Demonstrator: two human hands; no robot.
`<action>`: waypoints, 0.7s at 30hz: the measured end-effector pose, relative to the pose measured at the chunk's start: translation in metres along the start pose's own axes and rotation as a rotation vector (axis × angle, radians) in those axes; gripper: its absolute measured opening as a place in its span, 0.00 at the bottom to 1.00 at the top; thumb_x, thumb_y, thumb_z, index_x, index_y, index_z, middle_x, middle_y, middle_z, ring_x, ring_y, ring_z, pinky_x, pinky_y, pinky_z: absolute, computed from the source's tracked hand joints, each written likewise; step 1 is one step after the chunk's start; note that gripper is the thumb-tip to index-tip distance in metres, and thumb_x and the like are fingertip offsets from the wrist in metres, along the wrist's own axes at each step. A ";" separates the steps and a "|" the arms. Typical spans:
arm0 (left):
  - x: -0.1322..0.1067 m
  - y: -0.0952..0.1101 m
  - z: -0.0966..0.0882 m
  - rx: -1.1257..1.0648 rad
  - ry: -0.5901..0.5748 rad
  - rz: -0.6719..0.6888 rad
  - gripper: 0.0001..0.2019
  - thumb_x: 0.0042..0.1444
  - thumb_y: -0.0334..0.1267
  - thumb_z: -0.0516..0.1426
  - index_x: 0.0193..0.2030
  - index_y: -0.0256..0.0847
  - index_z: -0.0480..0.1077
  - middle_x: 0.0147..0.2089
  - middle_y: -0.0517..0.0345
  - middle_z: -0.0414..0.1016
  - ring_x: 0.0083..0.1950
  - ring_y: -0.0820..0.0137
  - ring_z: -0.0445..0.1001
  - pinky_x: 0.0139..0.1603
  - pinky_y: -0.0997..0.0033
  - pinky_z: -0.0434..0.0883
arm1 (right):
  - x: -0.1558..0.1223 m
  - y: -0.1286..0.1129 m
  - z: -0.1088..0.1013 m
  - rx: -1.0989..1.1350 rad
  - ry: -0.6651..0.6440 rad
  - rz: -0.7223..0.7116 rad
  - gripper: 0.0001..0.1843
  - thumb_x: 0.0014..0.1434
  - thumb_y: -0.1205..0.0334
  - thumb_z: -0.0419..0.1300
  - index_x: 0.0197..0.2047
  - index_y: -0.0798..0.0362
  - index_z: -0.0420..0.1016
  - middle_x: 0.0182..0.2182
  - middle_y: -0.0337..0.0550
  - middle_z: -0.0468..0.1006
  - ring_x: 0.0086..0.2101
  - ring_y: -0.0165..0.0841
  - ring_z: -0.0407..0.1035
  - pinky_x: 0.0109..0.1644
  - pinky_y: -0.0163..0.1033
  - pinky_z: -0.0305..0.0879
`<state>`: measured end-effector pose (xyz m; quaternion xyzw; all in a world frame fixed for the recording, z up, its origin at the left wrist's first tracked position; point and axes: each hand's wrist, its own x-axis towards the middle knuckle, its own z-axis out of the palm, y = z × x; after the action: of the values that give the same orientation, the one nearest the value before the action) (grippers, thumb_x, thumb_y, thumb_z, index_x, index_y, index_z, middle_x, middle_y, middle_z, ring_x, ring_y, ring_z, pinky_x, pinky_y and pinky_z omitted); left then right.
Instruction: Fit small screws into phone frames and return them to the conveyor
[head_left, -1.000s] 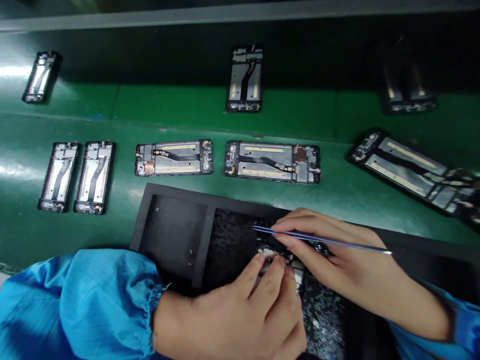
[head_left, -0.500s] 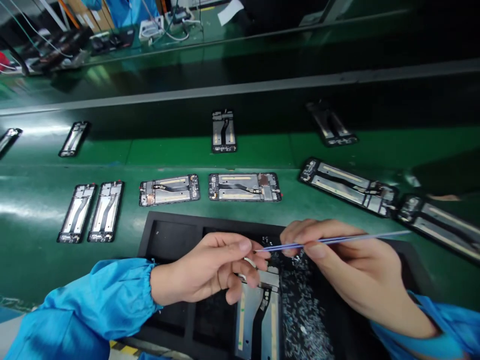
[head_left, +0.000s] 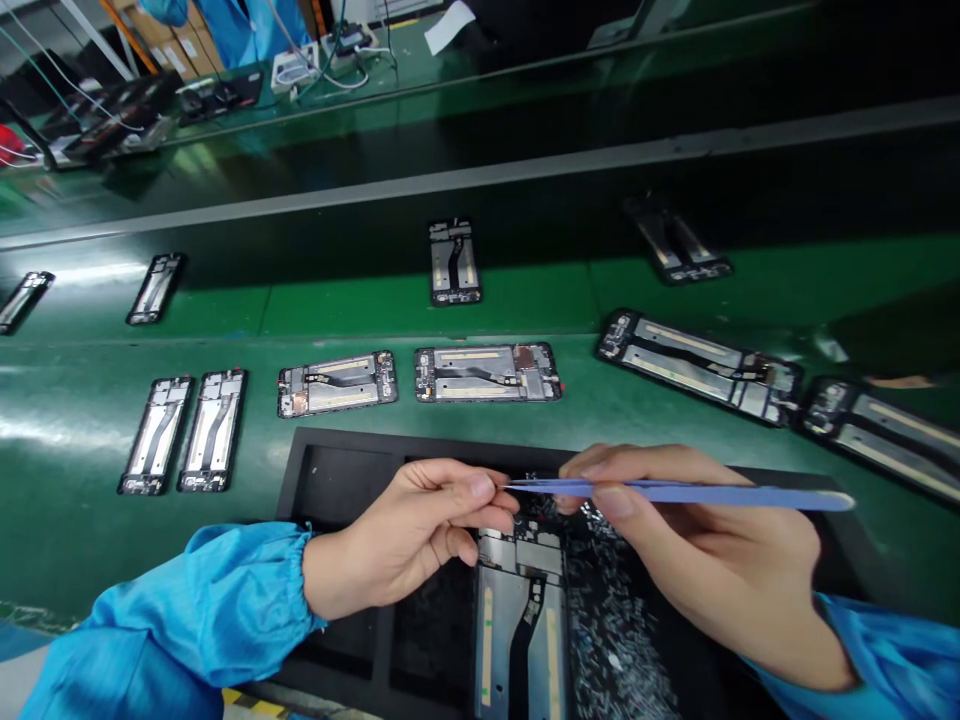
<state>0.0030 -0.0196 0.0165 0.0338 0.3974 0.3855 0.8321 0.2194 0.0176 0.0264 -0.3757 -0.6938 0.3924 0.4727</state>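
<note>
Blue tweezers [head_left: 690, 493] lie level in my right hand [head_left: 705, 550], pinched between thumb and fingers, their tips pointing left. Those tips reach the fingertips of my left hand [head_left: 420, 530], whose thumb and index finger are pressed together. Whatever sits in that pinch is too small to make out. Just below the hands, an opened phone body [head_left: 517, 620] with a black ribbon cable lies over the black tray [head_left: 337, 480]. Many tiny clear and silvery pieces [head_left: 622, 640] fill the tray section to its right.
Opened phone bodies lie around the green bench: a pair [head_left: 214, 430] at left, two sideways ones [head_left: 487, 373] behind the tray, and two more [head_left: 697, 365] at right. Others rest on the strip behind, including one phone body [head_left: 454, 262]. Cables and devices [head_left: 296, 68] stand at the back.
The tweezers have rolled in my right hand, now showing their broad blue side. My left fingers have curled in closer together, uncovering more of the phone body's top end.
</note>
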 end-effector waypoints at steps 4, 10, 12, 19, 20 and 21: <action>0.000 0.001 0.002 -0.008 0.016 0.000 0.12 0.49 0.35 0.75 0.37 0.32 0.81 0.34 0.53 0.84 0.31 0.75 0.83 0.23 0.89 0.72 | 0.000 0.000 0.000 -0.064 0.002 -0.028 0.11 0.61 0.74 0.65 0.41 0.46 0.80 0.33 0.38 0.85 0.30 0.39 0.83 0.29 0.36 0.82; 0.000 0.002 0.003 -0.007 0.010 0.029 0.14 0.47 0.37 0.77 0.37 0.32 0.82 0.35 0.53 0.84 0.30 0.77 0.82 0.23 0.91 0.72 | 0.000 0.000 0.000 -0.119 -0.034 -0.035 0.11 0.62 0.73 0.64 0.40 0.46 0.81 0.33 0.37 0.84 0.29 0.36 0.82 0.26 0.32 0.80; 0.000 0.001 0.002 0.000 0.006 0.035 0.15 0.47 0.37 0.77 0.38 0.32 0.82 0.35 0.52 0.85 0.30 0.78 0.82 0.24 0.90 0.72 | 0.002 -0.001 0.001 -0.124 -0.042 -0.039 0.11 0.63 0.73 0.64 0.39 0.45 0.81 0.32 0.36 0.84 0.29 0.36 0.82 0.27 0.32 0.81; 0.000 0.006 0.002 0.203 0.016 0.079 0.17 0.55 0.43 0.72 0.44 0.33 0.81 0.43 0.49 0.83 0.32 0.74 0.82 0.20 0.86 0.71 | 0.000 -0.005 0.003 -0.086 0.066 0.096 0.07 0.64 0.67 0.65 0.36 0.47 0.81 0.29 0.35 0.84 0.28 0.31 0.81 0.33 0.28 0.80; -0.002 0.009 0.002 0.305 0.039 0.124 0.18 0.58 0.47 0.69 0.45 0.33 0.80 0.44 0.48 0.82 0.32 0.72 0.82 0.17 0.85 0.70 | -0.003 -0.006 0.004 -0.063 0.091 0.177 0.05 0.65 0.63 0.65 0.36 0.47 0.81 0.28 0.36 0.84 0.27 0.32 0.81 0.33 0.29 0.80; -0.004 0.013 0.003 0.441 0.069 0.173 0.19 0.61 0.49 0.66 0.46 0.33 0.78 0.43 0.49 0.82 0.29 0.72 0.81 0.15 0.83 0.68 | -0.007 -0.006 0.005 -0.052 0.107 0.266 0.06 0.65 0.59 0.65 0.35 0.48 0.81 0.27 0.37 0.84 0.28 0.33 0.81 0.33 0.31 0.80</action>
<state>-0.0049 -0.0125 0.0256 0.2352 0.4959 0.3603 0.7543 0.2161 0.0079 0.0281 -0.4971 -0.6215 0.4129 0.4430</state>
